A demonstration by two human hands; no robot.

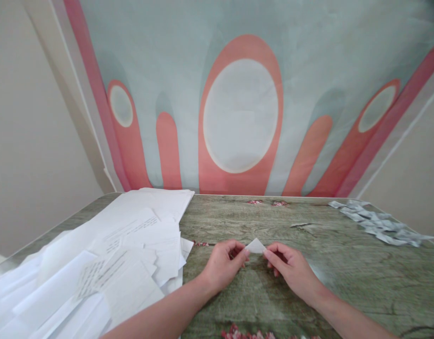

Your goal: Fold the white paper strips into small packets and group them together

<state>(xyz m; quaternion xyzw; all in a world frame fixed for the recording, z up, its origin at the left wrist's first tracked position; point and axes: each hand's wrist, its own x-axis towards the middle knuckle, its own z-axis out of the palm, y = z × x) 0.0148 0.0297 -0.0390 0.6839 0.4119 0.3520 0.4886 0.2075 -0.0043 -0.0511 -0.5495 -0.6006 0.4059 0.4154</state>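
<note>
Between my two hands is a small folded piece of white paper [255, 246], its peak pointing away from me like a triangle. My left hand [226, 263] pinches its left corner between thumb and fingers. At the opposite corner, my right hand [289, 268] grips the paper the same way. Both hands are just above or on the wood-patterned tabletop; I cannot tell whether the paper touches it.
A big spread of white paper sheets [132, 263], some printed, covers the table's left side. Several small folded paper pieces [382, 223] lie at the far right. The wood-patterned table [224, 216] meets a wall hanging [177, 61] with coral shapes at its back edge.
</note>
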